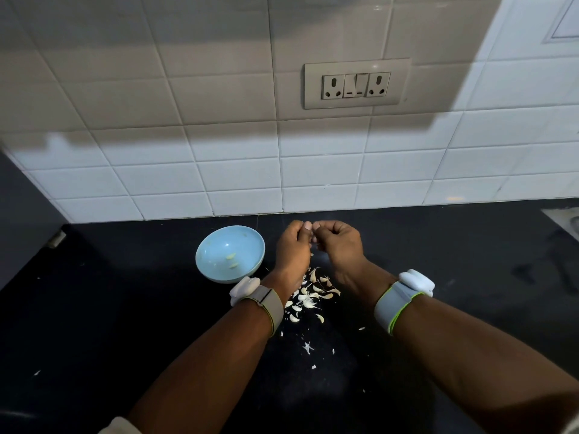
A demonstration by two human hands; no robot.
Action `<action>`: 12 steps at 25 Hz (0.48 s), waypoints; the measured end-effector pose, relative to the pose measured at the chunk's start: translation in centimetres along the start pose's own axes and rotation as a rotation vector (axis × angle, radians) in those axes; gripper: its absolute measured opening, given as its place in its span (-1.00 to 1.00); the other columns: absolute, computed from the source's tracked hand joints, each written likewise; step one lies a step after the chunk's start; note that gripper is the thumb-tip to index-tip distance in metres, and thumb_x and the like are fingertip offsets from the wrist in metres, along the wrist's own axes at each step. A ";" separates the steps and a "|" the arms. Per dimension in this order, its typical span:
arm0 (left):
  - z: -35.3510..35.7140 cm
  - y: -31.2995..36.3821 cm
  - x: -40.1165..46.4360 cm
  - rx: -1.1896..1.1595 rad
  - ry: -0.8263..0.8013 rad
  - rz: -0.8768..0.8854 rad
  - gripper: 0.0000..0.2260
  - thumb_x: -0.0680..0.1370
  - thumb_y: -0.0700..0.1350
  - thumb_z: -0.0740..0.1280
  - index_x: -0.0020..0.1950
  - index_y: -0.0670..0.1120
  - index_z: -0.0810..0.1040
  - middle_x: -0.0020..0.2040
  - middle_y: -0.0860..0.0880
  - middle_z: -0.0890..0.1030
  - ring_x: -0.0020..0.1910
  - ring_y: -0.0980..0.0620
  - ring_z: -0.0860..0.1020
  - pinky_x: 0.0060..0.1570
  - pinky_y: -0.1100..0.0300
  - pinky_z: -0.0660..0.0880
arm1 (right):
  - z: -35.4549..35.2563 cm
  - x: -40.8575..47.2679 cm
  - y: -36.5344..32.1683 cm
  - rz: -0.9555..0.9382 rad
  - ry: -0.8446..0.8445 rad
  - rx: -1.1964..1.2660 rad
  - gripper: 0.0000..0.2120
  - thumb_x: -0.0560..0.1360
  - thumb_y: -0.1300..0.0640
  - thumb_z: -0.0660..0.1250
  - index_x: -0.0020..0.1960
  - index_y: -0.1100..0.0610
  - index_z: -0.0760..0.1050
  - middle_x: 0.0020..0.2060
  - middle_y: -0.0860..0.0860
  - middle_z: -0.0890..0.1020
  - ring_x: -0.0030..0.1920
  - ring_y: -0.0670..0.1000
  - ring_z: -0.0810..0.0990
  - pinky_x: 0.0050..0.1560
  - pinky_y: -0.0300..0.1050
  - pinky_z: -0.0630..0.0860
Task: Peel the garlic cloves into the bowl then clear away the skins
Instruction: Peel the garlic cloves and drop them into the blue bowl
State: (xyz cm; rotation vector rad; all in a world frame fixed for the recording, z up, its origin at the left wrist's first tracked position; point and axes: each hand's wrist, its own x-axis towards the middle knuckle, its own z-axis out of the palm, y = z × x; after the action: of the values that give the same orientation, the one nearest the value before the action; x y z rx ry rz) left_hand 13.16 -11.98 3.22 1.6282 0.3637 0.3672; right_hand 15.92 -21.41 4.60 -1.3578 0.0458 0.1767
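Against a white tiled wall (238,183), a black counter (125,324) is seen. At frame centre, left hand (293,245) and right hand (340,242) are curled together, apparently pinching a hidden clove. They are held above the garlic pile (308,297) so skins drop there, beside the blue bowl (216,270), within easy reach.

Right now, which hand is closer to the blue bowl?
Left. The left hand is just to the right of the blue bowl, a small gap away. The right hand is farther right, beyond the left hand, fingertips meeting it above the garlic skins.
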 end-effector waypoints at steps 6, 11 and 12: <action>-0.3 -0.2 0.3 0.103 0.022 0.049 -0.83 0.67 -0.08 0.28 -0.08 -0.06 0.56 -0.23 0.01 0.62 -0.29 0.10 0.50 -0.28 0.17 0.46 | -0.3 0.5 -0.4 0.004 0.001 0.013 -0.90 0.51 0.33 0.47 0.01 0.22 0.64 -0.19 0.15 0.71 -0.23 0.02 0.65 -0.08 -0.04 0.63; -0.3 0.0 0.4 0.225 0.055 0.159 -0.84 0.65 -0.08 0.32 -0.11 -0.06 0.57 -0.22 0.02 0.65 -0.22 0.03 0.59 -0.14 0.04 0.51 | -0.4 0.8 -0.3 -0.029 0.043 0.003 -0.90 0.51 0.34 0.47 0.02 0.29 0.65 -0.21 0.15 0.72 -0.20 0.05 0.66 -0.07 -0.07 0.63; -0.4 -0.1 0.5 0.224 0.049 0.177 -0.84 0.65 -0.08 0.32 -0.11 -0.06 0.58 -0.21 0.02 0.66 -0.20 0.03 0.60 -0.13 0.03 0.52 | -0.5 0.9 -0.4 0.001 0.014 0.064 -0.88 0.53 0.35 0.44 0.07 0.32 0.63 -0.23 0.14 0.69 -0.21 0.03 0.64 -0.11 -0.11 0.62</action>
State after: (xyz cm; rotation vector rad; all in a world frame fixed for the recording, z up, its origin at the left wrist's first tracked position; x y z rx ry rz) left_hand 13.47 -11.40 3.20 1.8802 0.3064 0.5158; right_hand 16.86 -21.91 4.75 -1.2956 0.0633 0.1654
